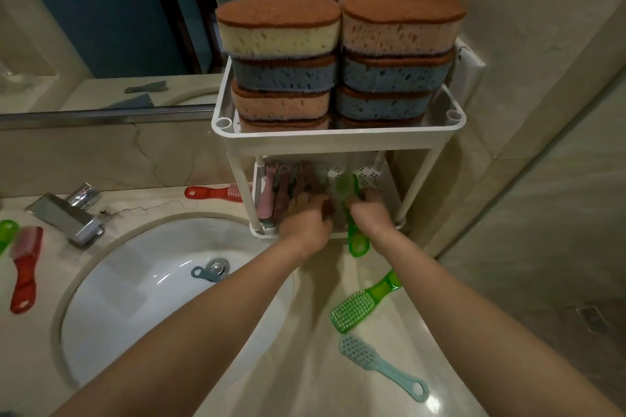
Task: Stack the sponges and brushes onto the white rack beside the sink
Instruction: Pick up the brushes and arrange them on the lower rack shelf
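Mid-frame, the right hand (371, 213) grips a translucent green plastic brush (356, 240) at the lower shelf of the white plastic rack (338, 140); whether the left hand (306, 217) beside it holds anything cannot be told.

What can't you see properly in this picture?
Head view:
Left hand fingers: blurred among the lower-shelf brushes; grip unclear.
Blue brush in the sink: head hidden behind the left arm.
Far-left green brush: cut by the frame edge.
Bottom sponges: hidden behind the rack rim.
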